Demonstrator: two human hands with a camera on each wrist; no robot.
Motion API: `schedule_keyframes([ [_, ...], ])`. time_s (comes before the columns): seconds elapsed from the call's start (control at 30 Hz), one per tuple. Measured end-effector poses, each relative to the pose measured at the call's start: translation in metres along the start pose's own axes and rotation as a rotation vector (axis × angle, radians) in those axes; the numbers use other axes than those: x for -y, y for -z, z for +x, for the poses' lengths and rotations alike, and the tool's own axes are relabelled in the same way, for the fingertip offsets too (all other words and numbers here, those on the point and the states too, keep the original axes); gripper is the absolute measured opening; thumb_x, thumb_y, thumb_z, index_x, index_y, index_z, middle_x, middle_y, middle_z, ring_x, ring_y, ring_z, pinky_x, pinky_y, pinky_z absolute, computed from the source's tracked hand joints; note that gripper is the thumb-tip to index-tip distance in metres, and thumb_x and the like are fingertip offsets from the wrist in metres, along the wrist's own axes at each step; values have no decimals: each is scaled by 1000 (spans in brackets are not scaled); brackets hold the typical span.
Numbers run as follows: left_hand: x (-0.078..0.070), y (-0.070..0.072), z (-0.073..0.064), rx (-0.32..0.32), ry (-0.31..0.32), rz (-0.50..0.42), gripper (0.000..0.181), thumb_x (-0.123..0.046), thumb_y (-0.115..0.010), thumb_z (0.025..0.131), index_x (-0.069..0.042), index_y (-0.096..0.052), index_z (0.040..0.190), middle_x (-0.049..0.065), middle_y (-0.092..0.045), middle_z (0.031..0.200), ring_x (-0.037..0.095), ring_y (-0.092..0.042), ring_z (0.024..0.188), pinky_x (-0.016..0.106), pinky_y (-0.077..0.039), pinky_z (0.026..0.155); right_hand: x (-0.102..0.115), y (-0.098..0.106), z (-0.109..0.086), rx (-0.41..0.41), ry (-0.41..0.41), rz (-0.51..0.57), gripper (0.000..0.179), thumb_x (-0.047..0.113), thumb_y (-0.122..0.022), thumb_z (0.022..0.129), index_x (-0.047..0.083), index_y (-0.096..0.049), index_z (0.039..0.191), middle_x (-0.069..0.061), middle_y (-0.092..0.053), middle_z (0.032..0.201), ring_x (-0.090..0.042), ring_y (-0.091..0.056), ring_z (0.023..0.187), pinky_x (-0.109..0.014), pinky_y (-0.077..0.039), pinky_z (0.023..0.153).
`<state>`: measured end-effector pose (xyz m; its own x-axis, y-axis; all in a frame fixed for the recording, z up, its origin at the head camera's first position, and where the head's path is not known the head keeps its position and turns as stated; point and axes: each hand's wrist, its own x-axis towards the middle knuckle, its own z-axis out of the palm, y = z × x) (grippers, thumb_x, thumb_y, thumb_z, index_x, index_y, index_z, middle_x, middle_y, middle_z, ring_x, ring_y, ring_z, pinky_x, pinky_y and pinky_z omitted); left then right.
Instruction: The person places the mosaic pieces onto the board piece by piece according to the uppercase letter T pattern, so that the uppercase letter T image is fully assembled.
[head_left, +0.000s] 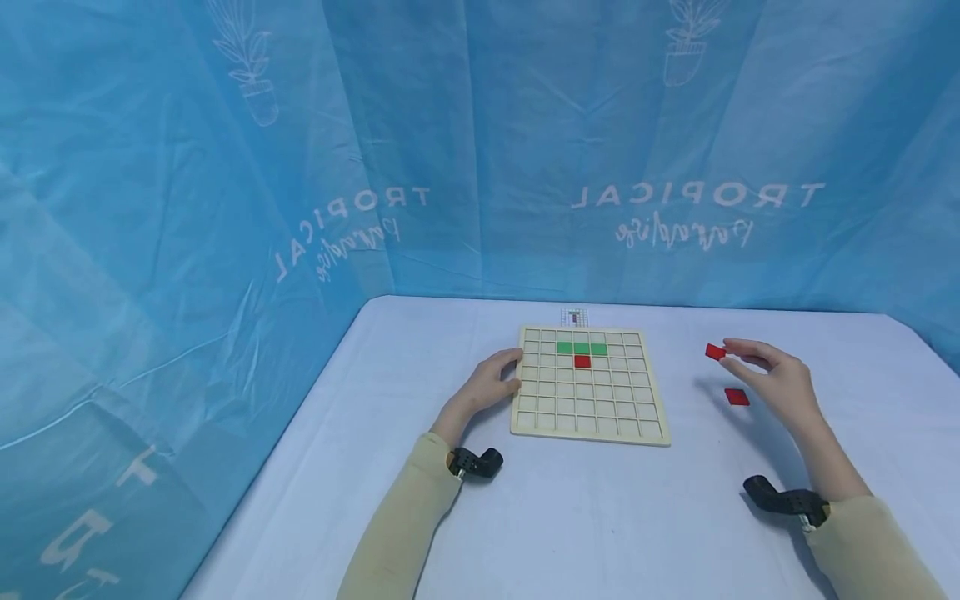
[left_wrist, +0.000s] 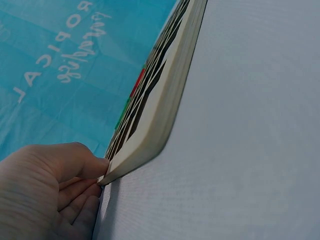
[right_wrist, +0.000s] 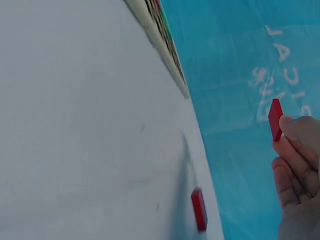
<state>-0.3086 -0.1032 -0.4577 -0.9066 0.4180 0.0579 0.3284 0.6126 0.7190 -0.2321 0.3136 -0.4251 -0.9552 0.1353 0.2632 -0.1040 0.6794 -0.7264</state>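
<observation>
A cream square board with a raised grid lies on the table. Three green tiles fill a row of cells near its far side, with one red tile in the cell just below the middle one. My left hand rests against the board's left edge, its thumb and fingers spread along it; the thumb touches the rim in the left wrist view. My right hand pinches another red tile between thumb and fingers, raised above the table. Below it, a loose red tile lies on the cloth.
Behind the board lies a small printed grid card with a coloured T-like pattern. A white cloth covers the table. Blue printed curtains hang at the back and left. A black wrist mount sits on each forearm.
</observation>
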Motion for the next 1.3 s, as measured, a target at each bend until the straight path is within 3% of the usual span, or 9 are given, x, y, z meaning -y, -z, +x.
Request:
schedule_keyframes([
  [0.1, 1, 0, 0, -2, 3, -7, 56, -9, -57, 91, -5, -38, 144, 8, -37, 147, 21, -30, 137, 33, -25, 112, 2, -13, 10, -3, 5, 5, 57, 45, -62, 89, 9, -55, 132, -18, -53, 130, -38, -45, 120, -58, -46, 89],
  [0.17, 1, 0, 0, 0, 5, -7, 56, -9, -57, 91, -6, -38, 144, 8, -37, 147, 21, -30, 137, 32, -25, 112, -6, -26, 21, -6, 28, -2, 57, 50, -61, 87, 14, -57, 131, -14, -55, 129, -34, -47, 120, -53, -52, 83],
  [0.33, 1, 0, 1, 1, 4, -3, 56, -9, -57, 90, -5, -38, 144, 8, -37, 147, 21, -30, 136, 33, -25, 112, -33, -68, 49, -16, 130, 2, 52, 58, -62, 82, 28, -61, 125, 0, -62, 120, -24, -54, 113, -48, -52, 79],
  [0.4, 1, 1, 1, 2, 5, 0, 56, -9, -57, 91, -4, -38, 144, 8, -37, 147, 21, -30, 136, 32, -25, 112, -33, -83, 57, -6, 161, 25, 50, 57, -63, 82, 30, -62, 124, 3, -62, 119, -21, -55, 111, -50, -49, 88],
  [0.7, -2, 3, -1, 8, 1, -1, 56, -8, -56, 90, -3, -38, 143, 10, -37, 147, 22, -30, 136, 33, -25, 112, 18, -119, 57, 93, 216, 165, 46, 50, -67, 83, 24, -64, 121, 1, -64, 115, -22, -57, 109, -51, -48, 90],
  [0.9, 0, 3, 1, 12, -8, -10, 56, -7, -56, 90, -3, -38, 143, 10, -37, 147, 22, -31, 136, 33, -26, 112, 21, -146, 63, 86, 221, 151, 44, 54, -68, 79, 31, -65, 116, 10, -64, 111, -15, -59, 104, -47, -51, 87],
  [1.07, 0, 3, 1, 9, -7, -7, 56, -7, -56, 90, -3, -39, 143, 9, -37, 147, 22, -31, 136, 32, -26, 112, 33, -152, 58, 117, 251, 161, 42, 48, -68, 83, 25, -66, 118, 4, -64, 115, -18, -59, 104, -41, -53, 84],
  [1.3, 0, 2, 0, 7, 1, -5, 56, -8, -56, 90, -3, -39, 143, 9, -37, 147, 22, -32, 136, 31, -26, 111, 80, -130, 25, 191, 201, 234, 38, 26, -70, 87, 6, -64, 119, -12, -65, 114, -32, -57, 108, -45, -50, 89],
])
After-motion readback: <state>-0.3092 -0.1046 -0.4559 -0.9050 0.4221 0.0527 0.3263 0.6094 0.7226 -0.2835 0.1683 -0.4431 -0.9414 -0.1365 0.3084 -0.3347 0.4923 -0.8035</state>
